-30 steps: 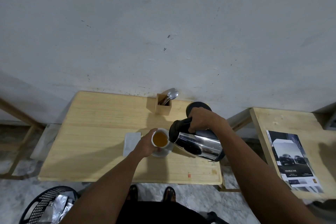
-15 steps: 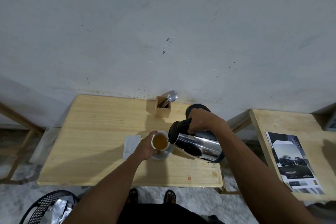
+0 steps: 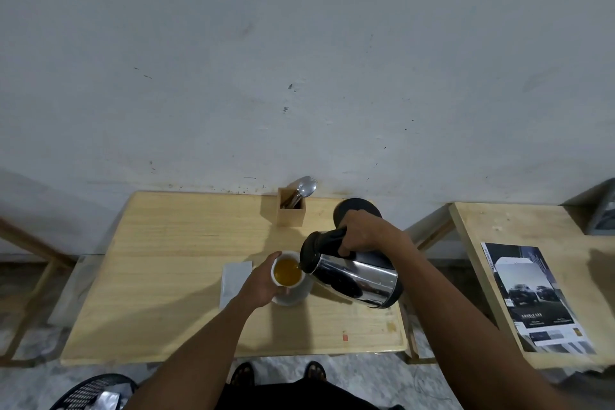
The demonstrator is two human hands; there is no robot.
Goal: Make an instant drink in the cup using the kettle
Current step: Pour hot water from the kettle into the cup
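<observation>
A white cup (image 3: 288,272) holding amber liquid stands on a white saucer (image 3: 293,299) near the middle of the wooden table (image 3: 159,263). My left hand (image 3: 260,283) wraps the cup's left side. My right hand (image 3: 361,232) grips the black handle of a steel kettle (image 3: 356,275), which is tilted left with its spout at the cup's right rim. The kettle's round black base (image 3: 357,207) sits behind my right hand by the wall.
A wooden holder (image 3: 292,211) with a spoon (image 3: 304,187) stands at the table's back edge. A flat white packet (image 3: 234,281) lies left of the cup. A second table with a magazine (image 3: 535,296) is at the right. A black mesh bin (image 3: 93,393) sits bottom left.
The kettle stays tilted over the cup and the liquid level looks a little higher. My view has shifted slightly; both hands keep their hold.
</observation>
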